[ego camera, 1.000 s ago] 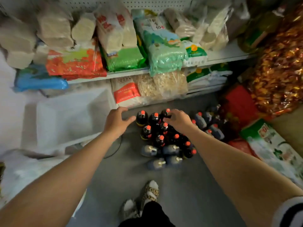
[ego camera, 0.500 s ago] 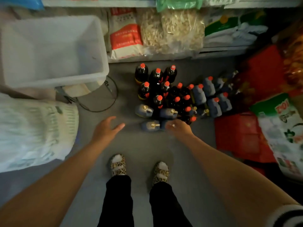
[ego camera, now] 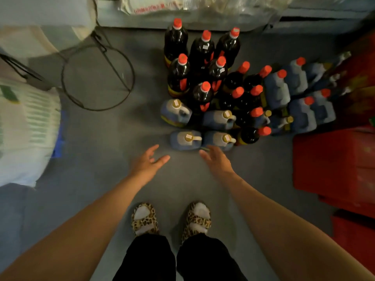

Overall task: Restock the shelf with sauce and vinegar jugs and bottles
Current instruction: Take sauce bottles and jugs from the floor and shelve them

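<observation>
Several dark sauce bottles with red caps (ego camera: 205, 49) stand clustered on the grey floor below the shelf edge (ego camera: 182, 23). In front of them sit pale handled jugs with gold caps, the nearest two being a left jug (ego camera: 183, 139) and a right jug (ego camera: 218, 139). More pale jugs with red caps (ego camera: 276, 90) stand to the right. My left hand (ego camera: 148, 164) hovers empty with fingers spread, just short of the left jug. My right hand (ego camera: 217, 161) is empty too, its fingertips close to the base of the right jug.
A round wire stand (ego camera: 97, 77) lies on the floor at left, beside a large white sack (ego camera: 26, 134). Red crates (ego camera: 332, 161) line the right side. My feet in leopard-print slippers (ego camera: 170, 220) stand on the open grey floor behind the jugs.
The view has tilted further down toward the floor. Both hands have drawn back from the tall bottles and dropped low, close to the front jugs. Nothing has been picked up.
</observation>
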Demonstrator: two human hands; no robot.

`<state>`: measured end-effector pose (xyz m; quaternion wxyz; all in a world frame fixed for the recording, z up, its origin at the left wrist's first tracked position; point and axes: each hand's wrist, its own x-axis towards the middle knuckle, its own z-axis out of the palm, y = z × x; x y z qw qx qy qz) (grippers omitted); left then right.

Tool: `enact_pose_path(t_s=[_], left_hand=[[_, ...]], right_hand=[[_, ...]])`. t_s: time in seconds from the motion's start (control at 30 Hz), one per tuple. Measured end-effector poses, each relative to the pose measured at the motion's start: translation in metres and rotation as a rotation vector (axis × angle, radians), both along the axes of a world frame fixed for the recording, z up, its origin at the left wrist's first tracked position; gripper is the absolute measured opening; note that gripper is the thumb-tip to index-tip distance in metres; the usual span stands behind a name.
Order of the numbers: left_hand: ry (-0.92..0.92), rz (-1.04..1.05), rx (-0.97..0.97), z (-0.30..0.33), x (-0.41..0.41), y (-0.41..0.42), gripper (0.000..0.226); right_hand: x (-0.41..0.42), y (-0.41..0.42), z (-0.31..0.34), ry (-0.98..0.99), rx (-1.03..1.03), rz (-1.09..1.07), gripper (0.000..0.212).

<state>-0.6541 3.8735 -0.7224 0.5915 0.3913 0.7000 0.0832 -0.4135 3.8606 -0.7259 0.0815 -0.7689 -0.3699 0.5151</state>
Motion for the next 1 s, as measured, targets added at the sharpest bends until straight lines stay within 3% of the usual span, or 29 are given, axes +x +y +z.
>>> enact_pose_path(t_s=[0.2, 0.33, 0.4, 0.53, 0.7, 0.83, 1.0], left_hand=[[-0.064, -0.129, 0.090, -0.140, 0.033, 0.035, 0.096], [-0.149, -0.234, 0.244, -0.197, 0.041, 0.063, 0.117], [-0.201, -0.249, 0.312, -0.216, 0.036, 0.072, 0.108], [-0.215, -0.253, 0.409, -0.230, 0.017, 0.081, 0.088], [-0.194, -0.182, 0.358, -0.213, -0.019, 0.078, 0.078], [-0.205, -0.153, 0.317, -0.214, -0.033, 0.091, 0.078], [-0.249, 0.001, 0.295, -0.217, -0.025, 0.099, 0.078]], right_hand=[[-0.021, 0.006, -0.123, 0.149, 0.207, -0.173, 0.084], [-0.030, -0.004, -0.172, 0.022, 0.428, -0.187, 0.088], [-0.026, -0.004, -0.185, -0.020, 0.478, -0.164, 0.087], [-0.021, 0.007, -0.189, 0.034, 0.550, -0.097, 0.076], [-0.032, 0.016, -0.192, 0.200, 0.548, 0.004, 0.054], [-0.039, 0.028, -0.214, 0.469, 0.551, 0.081, 0.074], [-0.034, 0.051, -0.225, 0.471, 0.539, 0.106, 0.077]])
